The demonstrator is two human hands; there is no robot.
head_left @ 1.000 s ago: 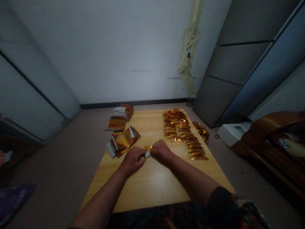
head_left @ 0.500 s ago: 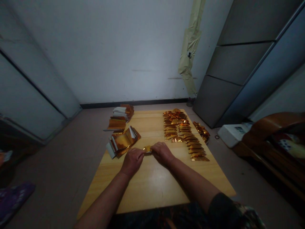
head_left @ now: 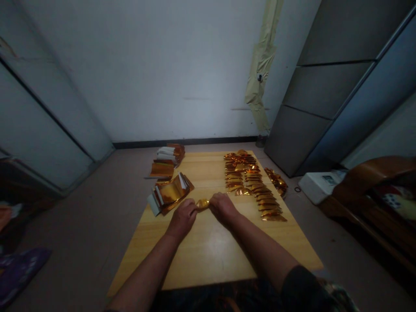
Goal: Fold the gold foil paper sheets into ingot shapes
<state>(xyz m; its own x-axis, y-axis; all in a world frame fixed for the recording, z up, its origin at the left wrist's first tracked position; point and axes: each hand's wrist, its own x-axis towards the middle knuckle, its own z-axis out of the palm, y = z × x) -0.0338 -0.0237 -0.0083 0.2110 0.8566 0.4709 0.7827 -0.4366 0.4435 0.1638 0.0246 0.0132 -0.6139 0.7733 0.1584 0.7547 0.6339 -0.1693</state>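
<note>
My left hand (head_left: 182, 217) and my right hand (head_left: 223, 207) meet over the middle of a wooden table (head_left: 208, 251). Both pinch a small folded gold foil paper (head_left: 202, 203) between their fingertips, just above the tabletop. To the left of my hands lies a fanned stack of gold foil sheets (head_left: 170, 193) with white backs. Rows of folded gold foil pieces (head_left: 251, 184) lie to the right of my right hand.
Two more foil stacks (head_left: 167, 161) sit at the table's far left. A small heap of foil pieces (head_left: 276, 180) hangs at the right edge. A grey cabinet (head_left: 325, 95) stands to the right, with a white box (head_left: 320, 184) and a wooden chair (head_left: 373, 186).
Both hands have shifted slightly away from me and closer together on the foil piece. Its white underside, seen a second ago, no longer shows; only gold foil shows between my fingers.
</note>
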